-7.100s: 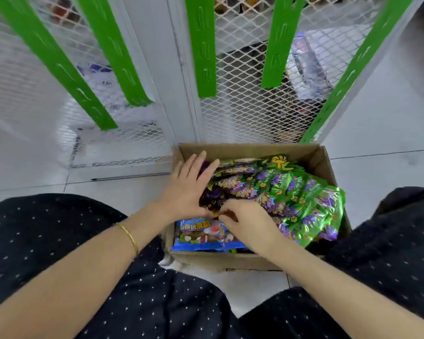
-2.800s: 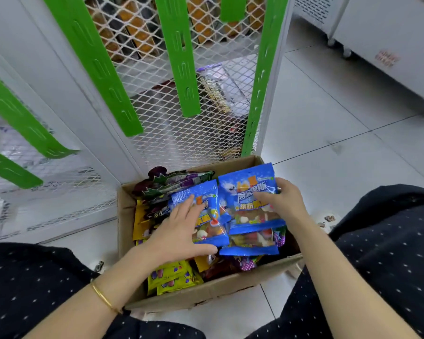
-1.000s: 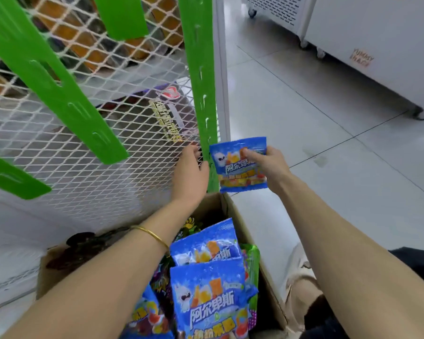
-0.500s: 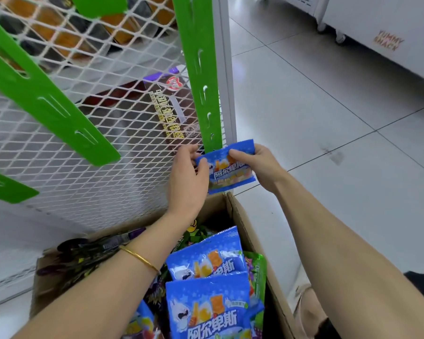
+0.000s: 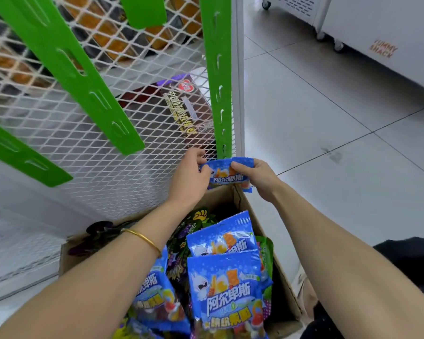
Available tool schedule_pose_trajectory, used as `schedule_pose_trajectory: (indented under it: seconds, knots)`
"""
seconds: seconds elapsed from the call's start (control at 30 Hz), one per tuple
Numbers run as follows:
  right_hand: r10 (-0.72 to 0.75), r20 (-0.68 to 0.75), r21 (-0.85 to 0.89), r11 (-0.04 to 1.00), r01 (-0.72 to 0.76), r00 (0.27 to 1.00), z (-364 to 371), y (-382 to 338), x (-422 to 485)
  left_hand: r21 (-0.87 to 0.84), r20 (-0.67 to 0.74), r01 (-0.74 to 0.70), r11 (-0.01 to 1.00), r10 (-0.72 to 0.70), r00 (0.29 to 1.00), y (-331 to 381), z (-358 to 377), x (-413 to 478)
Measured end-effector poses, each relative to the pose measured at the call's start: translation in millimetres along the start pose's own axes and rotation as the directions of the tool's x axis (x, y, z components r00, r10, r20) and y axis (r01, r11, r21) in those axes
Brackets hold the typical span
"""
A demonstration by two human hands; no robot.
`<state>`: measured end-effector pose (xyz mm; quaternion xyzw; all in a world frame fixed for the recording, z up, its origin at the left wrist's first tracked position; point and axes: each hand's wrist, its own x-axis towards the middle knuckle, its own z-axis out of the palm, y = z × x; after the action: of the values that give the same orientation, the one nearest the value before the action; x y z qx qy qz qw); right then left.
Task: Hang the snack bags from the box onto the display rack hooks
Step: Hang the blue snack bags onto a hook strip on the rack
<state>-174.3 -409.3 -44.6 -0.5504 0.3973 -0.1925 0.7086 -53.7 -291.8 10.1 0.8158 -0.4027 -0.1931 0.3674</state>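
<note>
Snack bag at the foot of the green hook strip, both hands on it.
Head view: left hand pinches the bag's top left corner and right hand grips its top right. The bag top sits at the strip's lower end on the mesh rack, above the box's far right corner. More blue bags lie in the box.

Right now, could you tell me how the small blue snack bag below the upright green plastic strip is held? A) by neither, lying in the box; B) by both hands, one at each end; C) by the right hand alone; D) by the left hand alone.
B: the left hand pinches one end of the small blue snack bag and the right hand grips the other, just below the upright green plastic strip.
</note>
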Motion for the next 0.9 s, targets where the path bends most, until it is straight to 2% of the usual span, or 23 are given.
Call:
schedule_pose_trajectory:
  seconds: [0.13,0.2,0.3,0.4,0.5,0.73,0.9]
  knots:
    - [0.007,0.031,-0.082,0.997,-0.005,0.999,5,-4,-8,0.034,0.051,0.046,0.998,-0.048,0.998,-5,-1,2]
    - [0.013,0.035,-0.094,0.996,-0.01,0.999,6,-1,-8,0.19,0.096,0.091,0.977,-0.111,0.989,-17,-1,3]
    - [0.018,0.035,-0.087,0.996,-0.015,0.999,3,3,-7,0.512,0.204,0.13,0.849,-0.267,0.942,-40,-5,-1]
    - [0.026,0.031,-0.11,0.994,-0.023,0.999,-1,5,-5,0.656,0.303,0.032,0.754,-0.302,0.904,-55,-9,-4]
    - [0.03,0.022,-0.107,0.994,-0.028,0.999,-2,7,-6,0.664,0.358,-0.075,0.744,-0.228,0.905,-56,-12,-7]
    - [0.063,0.027,-0.142,0.988,-0.058,0.998,-14,14,-28,0.646,0.464,-0.191,0.739,-0.181,0.867,-45,-7,-32]
    - [0.105,-0.002,-0.03,0.994,-0.105,0.994,-10,37,-46,0.659,0.541,-0.349,0.667,-0.098,0.835,-41,8,-53]
